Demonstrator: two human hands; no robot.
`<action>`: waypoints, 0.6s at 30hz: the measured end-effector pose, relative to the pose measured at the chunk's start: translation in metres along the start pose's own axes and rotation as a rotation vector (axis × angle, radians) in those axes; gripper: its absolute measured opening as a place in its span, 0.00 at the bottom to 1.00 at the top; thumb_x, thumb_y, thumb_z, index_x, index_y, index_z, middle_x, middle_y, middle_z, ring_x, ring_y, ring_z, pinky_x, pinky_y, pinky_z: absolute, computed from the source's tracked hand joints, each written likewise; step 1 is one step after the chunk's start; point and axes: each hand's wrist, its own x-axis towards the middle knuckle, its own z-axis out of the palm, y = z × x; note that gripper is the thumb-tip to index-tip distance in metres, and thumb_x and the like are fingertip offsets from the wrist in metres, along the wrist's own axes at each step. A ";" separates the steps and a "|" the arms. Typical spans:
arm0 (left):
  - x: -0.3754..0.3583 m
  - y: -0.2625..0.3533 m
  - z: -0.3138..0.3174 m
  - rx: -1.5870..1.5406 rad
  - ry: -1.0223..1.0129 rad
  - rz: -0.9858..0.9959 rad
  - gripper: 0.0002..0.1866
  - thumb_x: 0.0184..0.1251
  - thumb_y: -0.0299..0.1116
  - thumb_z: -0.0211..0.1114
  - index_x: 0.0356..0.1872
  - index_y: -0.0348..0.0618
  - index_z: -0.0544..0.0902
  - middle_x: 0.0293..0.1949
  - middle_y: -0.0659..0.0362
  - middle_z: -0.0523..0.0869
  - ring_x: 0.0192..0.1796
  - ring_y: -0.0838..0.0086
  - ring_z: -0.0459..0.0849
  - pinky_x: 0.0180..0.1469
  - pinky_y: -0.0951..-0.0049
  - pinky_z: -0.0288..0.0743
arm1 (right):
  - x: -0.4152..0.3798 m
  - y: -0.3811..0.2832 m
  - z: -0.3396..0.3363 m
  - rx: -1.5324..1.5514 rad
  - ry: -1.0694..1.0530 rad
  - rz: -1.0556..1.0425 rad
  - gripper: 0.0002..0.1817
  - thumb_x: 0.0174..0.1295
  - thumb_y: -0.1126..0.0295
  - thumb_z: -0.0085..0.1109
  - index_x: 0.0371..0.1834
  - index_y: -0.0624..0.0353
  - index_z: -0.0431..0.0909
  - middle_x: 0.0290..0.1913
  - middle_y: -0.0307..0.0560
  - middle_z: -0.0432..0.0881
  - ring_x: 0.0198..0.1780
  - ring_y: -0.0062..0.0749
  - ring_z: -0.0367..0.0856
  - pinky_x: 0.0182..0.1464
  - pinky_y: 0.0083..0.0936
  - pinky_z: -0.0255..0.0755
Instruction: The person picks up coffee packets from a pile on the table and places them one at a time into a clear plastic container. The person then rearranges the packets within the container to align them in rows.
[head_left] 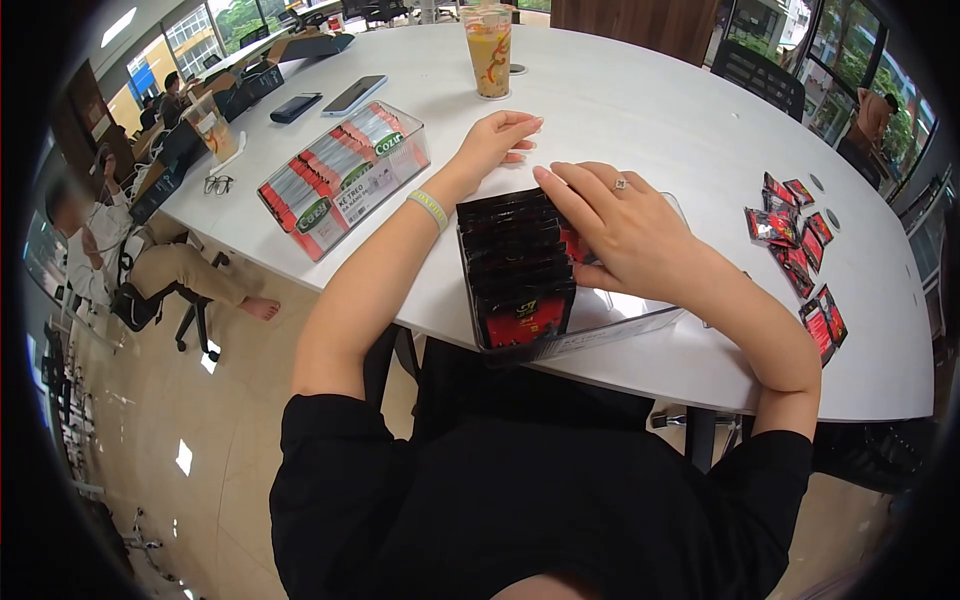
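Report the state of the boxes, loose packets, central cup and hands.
Near clear plastic box: partly filled with black-and-red packets.
Far clear plastic box: filled with red-white sachets.
Loose red-and-black packets: scattered.
Clear plastic cup: upright, mostly full.
Left hand: open, empty.
Right hand: curved over near box.

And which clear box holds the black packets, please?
The box beneath the right hand; the other box, further left, holds pale-and-red sachets.

Tall windows [838,80] and a brown panel [632,20] stand beyond the curved white counter [640,110]; light glints off the glossy beige floor [235,470].
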 end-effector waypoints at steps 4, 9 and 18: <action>0.002 -0.005 -0.001 0.006 -0.028 -0.006 0.22 0.64 0.45 0.57 0.51 0.39 0.73 0.46 0.58 0.78 0.47 0.76 0.76 0.46 0.78 0.71 | 0.000 -0.002 -0.002 -0.018 0.012 0.004 0.47 0.38 0.54 0.69 0.62 0.63 0.59 0.49 0.48 0.70 0.50 0.37 0.72 0.44 0.29 0.69; -0.001 -0.004 0.001 -0.001 -0.027 -0.017 0.21 0.65 0.44 0.57 0.51 0.38 0.73 0.46 0.58 0.78 0.46 0.76 0.76 0.45 0.79 0.71 | -0.002 0.000 -0.005 0.032 -0.001 0.032 0.46 0.41 0.51 0.68 0.62 0.63 0.59 0.48 0.48 0.72 0.47 0.37 0.75 0.45 0.29 0.69; 0.003 -0.007 0.002 0.033 0.010 -0.052 0.22 0.66 0.46 0.55 0.50 0.38 0.73 0.44 0.58 0.80 0.42 0.78 0.78 0.43 0.80 0.72 | -0.069 0.092 -0.037 -0.198 0.047 0.690 0.35 0.55 0.48 0.58 0.63 0.55 0.62 0.47 0.57 0.76 0.50 0.48 0.75 0.52 0.38 0.68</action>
